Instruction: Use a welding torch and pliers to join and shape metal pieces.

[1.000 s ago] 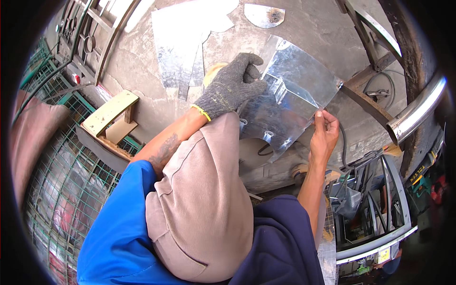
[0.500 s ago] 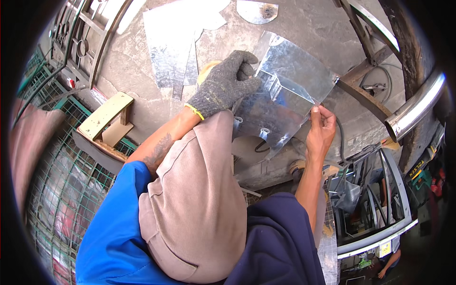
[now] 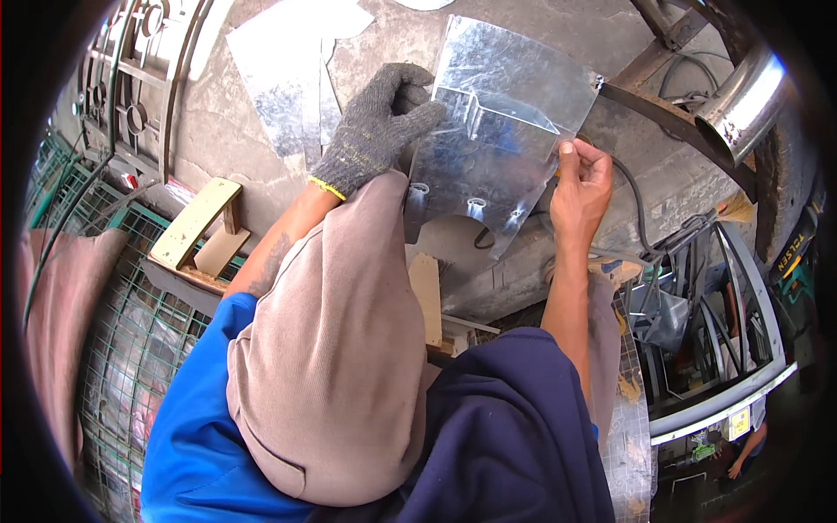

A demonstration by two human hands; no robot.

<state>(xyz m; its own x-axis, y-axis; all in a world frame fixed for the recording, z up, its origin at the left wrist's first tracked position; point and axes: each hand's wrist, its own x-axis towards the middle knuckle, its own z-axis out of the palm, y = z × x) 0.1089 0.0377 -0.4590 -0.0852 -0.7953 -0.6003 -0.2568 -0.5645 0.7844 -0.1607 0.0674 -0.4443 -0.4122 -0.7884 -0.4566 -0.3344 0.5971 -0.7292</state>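
A shiny bent sheet-metal piece [image 3: 510, 74] is held up in front of my knees. It has a raised fold across the middle, small tabs lower down and a curved cut-out at its near edge. My left hand [image 3: 373, 126], in a grey knit glove with a yellow cuff, closes on the left edge, its thumb against the metal. Behind the sheet, the tips of its other fingers are partly hidden. My right hand [image 3: 582, 187] is bare and pinches the right edge near the end of the fold, between thumb and fingers.
Flat metal sheets [image 3: 283, 74] lie on the concrete floor at far left. A steel pipe [image 3: 741, 105] and rusty bar [image 3: 680, 126] stand at right. Left are a wooden piece [image 3: 196, 227] and green wire mesh [image 3: 126, 349]. Another person's hand [image 3: 737, 469] shows lower right.
The sheet-metal piece and both hands sit slightly higher and further left in view, the sheet turned a little more upright. Both hands keep their hold. A wooden strip now shows between my knees.
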